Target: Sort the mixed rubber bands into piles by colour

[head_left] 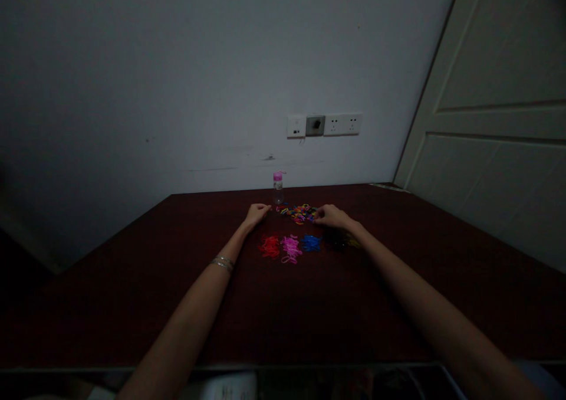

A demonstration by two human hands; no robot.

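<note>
A mixed pile of small coloured rubber bands (302, 213) lies between my hands on the dark red-brown table (274, 311). At its right edge, my right hand (332, 216) has its fingertips pinched together among the bands; what they grip is too small to make out. My left hand (257, 214) rests left of the pile with thumb and finger closed, a reddish speck at the tips. Nearer to me are sorted heaps: red bands (269, 246), pink bands (290, 249), blue bands (312, 243) and black bands (336, 242). Yellowish bands (354, 242) are partly hidden by my right forearm.
Behind the mixed pile stands a clear bottle (278, 193) with a pink cap. A white wall with a row of sockets (342, 124) rises behind the table. A pale panelled door (495, 164) is on the right. Dim items show below the table's front edge.
</note>
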